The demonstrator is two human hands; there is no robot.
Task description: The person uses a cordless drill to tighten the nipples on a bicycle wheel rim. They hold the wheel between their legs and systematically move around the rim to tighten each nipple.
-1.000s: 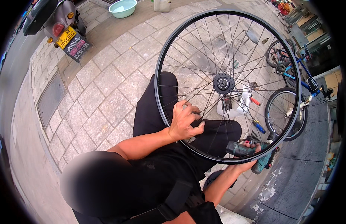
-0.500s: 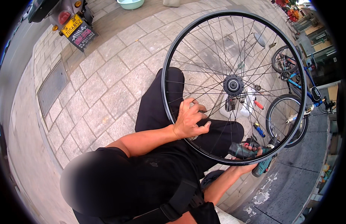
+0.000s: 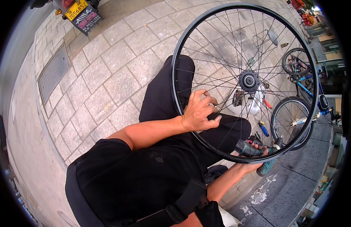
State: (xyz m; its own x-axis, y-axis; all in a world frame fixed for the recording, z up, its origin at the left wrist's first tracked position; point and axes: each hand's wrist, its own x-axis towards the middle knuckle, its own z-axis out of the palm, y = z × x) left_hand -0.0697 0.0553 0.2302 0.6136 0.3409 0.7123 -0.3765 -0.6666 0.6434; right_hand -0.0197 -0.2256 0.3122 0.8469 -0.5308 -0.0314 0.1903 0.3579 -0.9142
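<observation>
Head view: the wheel (image 3: pixel 249 80) has slid right and a bit up in the picture since a second ago, and both hands went with it, posed much the same. The left hand (image 3: pixel 201 112) reaches over the wheel's left edge, fingers bent by the spokes; whether they pinch one is hard to tell. Well apart from it, the right hand (image 3: pixel 264 152) is wrapped around one green power tool (image 3: pixel 248 148) at the wheel's lower right edge. Two bent knees (image 3: pixel 160 90) are under the wheel. Through the wheel show one red tool (image 3: pixel 267 104), one blue tool (image 3: pixel 264 129) and, at its right, one blue bike (image 3: pixel 305 88).
</observation>
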